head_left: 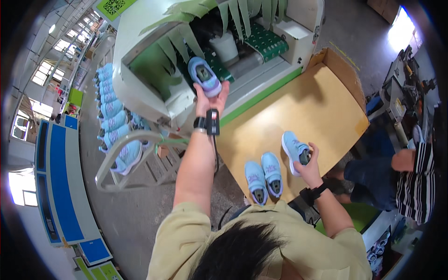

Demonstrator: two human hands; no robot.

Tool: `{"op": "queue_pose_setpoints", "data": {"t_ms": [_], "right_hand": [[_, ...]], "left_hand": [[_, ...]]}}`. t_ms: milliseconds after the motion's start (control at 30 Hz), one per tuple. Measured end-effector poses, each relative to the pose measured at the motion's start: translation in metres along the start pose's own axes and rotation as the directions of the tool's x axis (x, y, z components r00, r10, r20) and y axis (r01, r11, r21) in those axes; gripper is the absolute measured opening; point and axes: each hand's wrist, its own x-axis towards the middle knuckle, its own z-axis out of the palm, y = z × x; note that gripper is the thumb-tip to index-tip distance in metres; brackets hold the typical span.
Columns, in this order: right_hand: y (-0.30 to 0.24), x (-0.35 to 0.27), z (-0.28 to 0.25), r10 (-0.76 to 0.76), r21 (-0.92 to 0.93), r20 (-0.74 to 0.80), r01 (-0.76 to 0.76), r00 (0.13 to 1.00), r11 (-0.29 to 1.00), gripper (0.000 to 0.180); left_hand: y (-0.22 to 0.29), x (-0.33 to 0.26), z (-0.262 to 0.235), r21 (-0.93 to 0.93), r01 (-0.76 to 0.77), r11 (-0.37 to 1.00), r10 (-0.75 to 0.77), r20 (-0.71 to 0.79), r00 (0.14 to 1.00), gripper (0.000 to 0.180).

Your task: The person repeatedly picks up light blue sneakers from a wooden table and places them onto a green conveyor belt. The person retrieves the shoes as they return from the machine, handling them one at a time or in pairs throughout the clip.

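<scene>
Blue-purple shoe (205,77) gripped in left hand (211,99), raised at the mouth of the conveyor machine (154,51) under green flaps (205,14). Second light-blue shoe (294,150) clasped by right hand (310,164) above the wooden table (317,107). Pair of blue shoes (264,176) lies on table near it. Rack of shoes (114,130) at left.

The shoes (272,173) are light blue with purple, the table (317,105) is tan, and the machine (154,60) is white and green.
</scene>
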Motion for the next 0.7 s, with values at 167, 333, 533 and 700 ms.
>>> {"op": "queue_pose_setpoints", "data": {"t_ms": [167,333,533,700], "right_hand": [[-0.141,0.115,0.007,-0.514,0.034,-0.165,0.525,0.842,0.850,0.069],[-0.231,0.269,0.053,-0.806,-0.264,-0.187,0.761,0.561,0.592,0.067],[-0.150,0.316,0.121,-0.666,-0.387,-0.164,0.573,0.728,0.722,0.089],[-0.011,0.299,0.052,-0.341,-0.780,-0.138,0.110,0.930,0.616,0.070]], "left_hand": [[-0.008,-0.028,-0.030,-0.159,0.165,0.973,-0.148,0.114,0.982,0.092],[-0.029,-0.084,-0.072,0.258,0.282,0.924,-0.279,-0.049,0.959,0.059],[-0.030,-0.164,-0.143,0.199,0.372,0.907,-0.296,-0.329,0.897,0.048],[-0.022,-0.222,-0.181,0.178,0.422,0.889,-0.293,-0.487,0.823,0.044]]}}
